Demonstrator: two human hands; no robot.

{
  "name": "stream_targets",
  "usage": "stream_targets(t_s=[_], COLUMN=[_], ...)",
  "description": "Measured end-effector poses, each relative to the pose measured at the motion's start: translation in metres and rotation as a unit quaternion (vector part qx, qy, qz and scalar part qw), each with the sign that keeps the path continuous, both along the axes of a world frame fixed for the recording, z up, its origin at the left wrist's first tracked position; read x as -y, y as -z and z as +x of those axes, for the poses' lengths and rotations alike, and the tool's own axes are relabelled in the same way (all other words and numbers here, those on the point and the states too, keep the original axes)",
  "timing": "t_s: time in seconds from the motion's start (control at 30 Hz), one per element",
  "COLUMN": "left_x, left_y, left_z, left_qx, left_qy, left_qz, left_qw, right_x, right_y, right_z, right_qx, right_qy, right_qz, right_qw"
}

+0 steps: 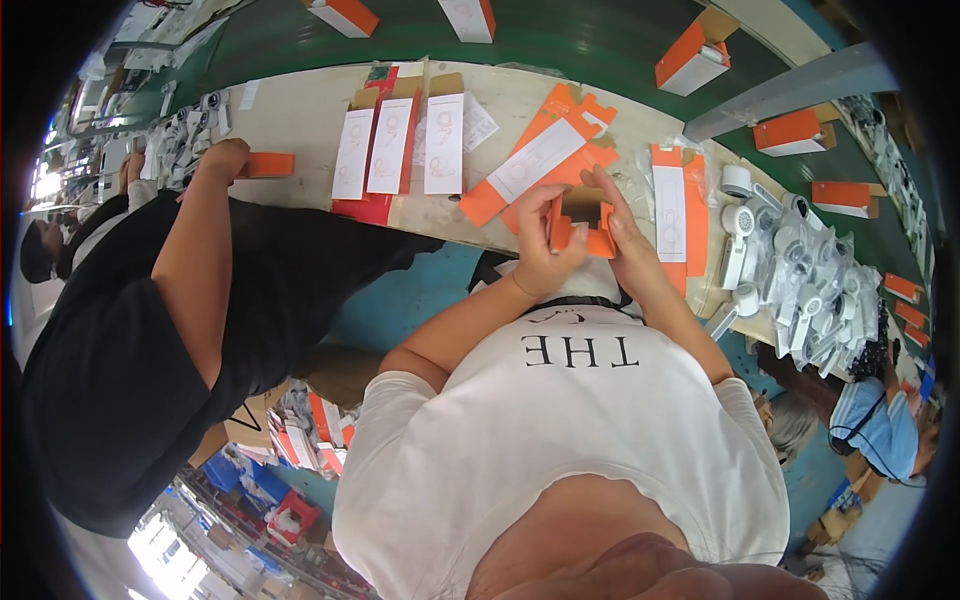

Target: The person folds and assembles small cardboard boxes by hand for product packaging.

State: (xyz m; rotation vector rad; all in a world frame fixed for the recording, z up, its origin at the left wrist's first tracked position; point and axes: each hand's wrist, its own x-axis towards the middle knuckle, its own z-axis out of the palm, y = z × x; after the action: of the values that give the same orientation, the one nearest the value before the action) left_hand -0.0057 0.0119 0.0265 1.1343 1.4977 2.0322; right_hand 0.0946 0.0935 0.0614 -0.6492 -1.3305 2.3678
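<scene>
Close to my body, at the table's near edge, I hold a small orange carton (pixel 598 243) between both hands. Its end faces up and stands open, showing a dark inside. My left hand (pixel 543 255) wraps the carton's left side, thumb against the near face. On the opposite side, the fingers of my right hand (pixel 632 240) press along the wall and far edge. Just beyond lie flat, unfolded orange cartons (pixel 540 160) with white panels, overlapping one another. Right of my hands is another flat white-and-orange carton (pixel 672 215).
Three white-and-orange boxes (pixel 444 145) with raised flaps sit left of centre. A heap of bagged white handheld devices (pixel 800 270) covers the table's right end. Beyond runs a green conveyor (pixel 560 40) carrying boxes, beside a grey metal post (pixel 790 90). At left, a co-worker's hand (pixel 228 158) touches an orange box (pixel 268 165).
</scene>
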Motion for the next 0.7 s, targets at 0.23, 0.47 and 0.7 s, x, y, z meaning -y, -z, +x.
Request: stream_targets(t_s=[0.23, 0.47, 0.7], left_x=[-0.011, -0.006, -0.013], left_y=[-0.023, 0.003, 0.008], left_z=[-0.002, -0.019, -0.009], left_qx=[0.118, -0.185, 0.030], left_qy=[-0.024, 0.048, 0.020], left_qz=[0.011, -0.051, 0.050], left_qw=[0.993, 0.980, 0.998], right_x=[-0.011, -0.017, -0.033], right_y=[0.000, 0.007, -0.004], right_z=[0.000, 0.004, 0.016], right_qx=[0.046, 0.003, 0.009], right_qy=[0.024, 0.044, -0.060], right_qz=[-0.005, -0.009, 0.171], right_qw=[0.999, 0.999, 0.983])
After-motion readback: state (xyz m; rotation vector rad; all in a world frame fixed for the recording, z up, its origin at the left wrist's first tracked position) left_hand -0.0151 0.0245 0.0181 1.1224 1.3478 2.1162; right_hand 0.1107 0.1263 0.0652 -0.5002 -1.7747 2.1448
